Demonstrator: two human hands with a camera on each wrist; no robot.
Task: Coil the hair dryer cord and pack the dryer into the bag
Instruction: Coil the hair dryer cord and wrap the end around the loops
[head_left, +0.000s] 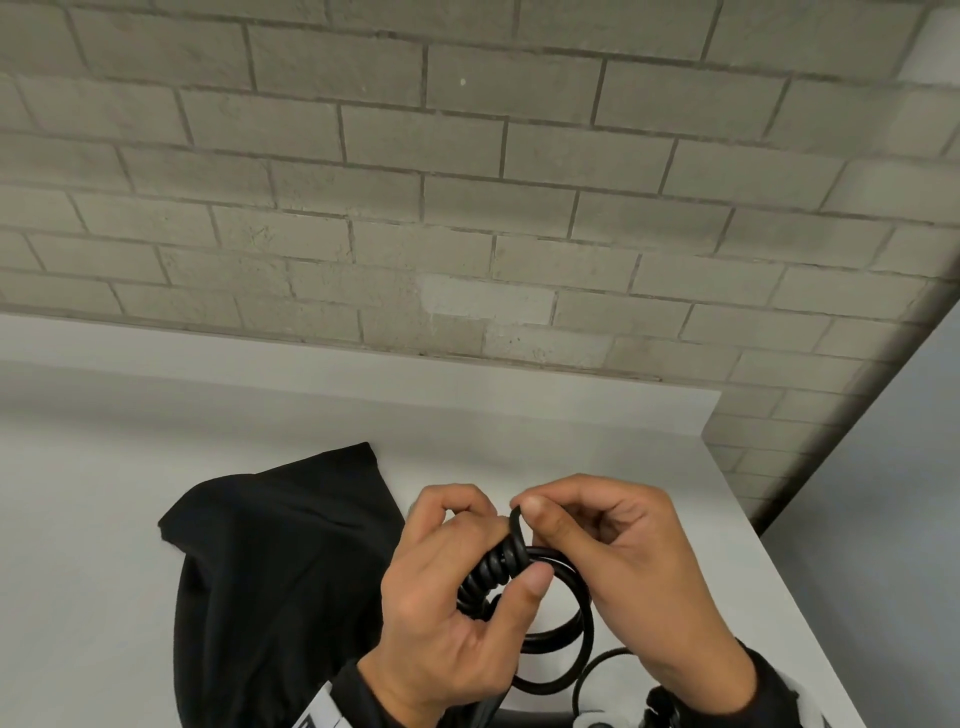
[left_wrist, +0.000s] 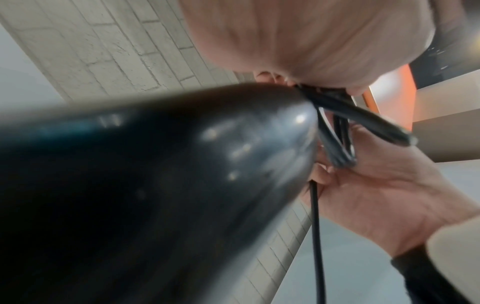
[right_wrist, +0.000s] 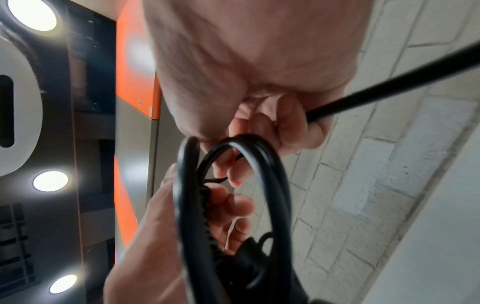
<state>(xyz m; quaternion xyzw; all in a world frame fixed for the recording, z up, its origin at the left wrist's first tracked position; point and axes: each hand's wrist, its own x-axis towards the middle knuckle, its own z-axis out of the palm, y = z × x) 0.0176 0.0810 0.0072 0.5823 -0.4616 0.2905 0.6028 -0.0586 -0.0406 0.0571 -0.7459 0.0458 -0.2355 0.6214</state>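
Items: one cord (head_left: 550, 613), one black bag (head_left: 270, 582), one dryer (left_wrist: 155, 174) | cord: coiled loops, held above white table (head_left: 623, 447) | bag: flat on table, left of hands | left hand (head_left: 447, 597): curled, gripping loop bundle | right hand (head_left: 623, 566): thumb and forefinger pinching top strand | dryer: close beneath left wrist, blurred.

The cord (head_left: 550, 613) is showing as smooth black rubbery plastic with a slight sheen. The dryer (left_wrist: 155, 185) body is looking like glossy dark plastic, catching small highlights. The bag (head_left: 270, 571) is appearing as matt black cloth, softly creased. The table (head_left: 104, 467) is presenting a smooth matt white top, and the wall (head_left: 467, 182) is showing rough grey brick
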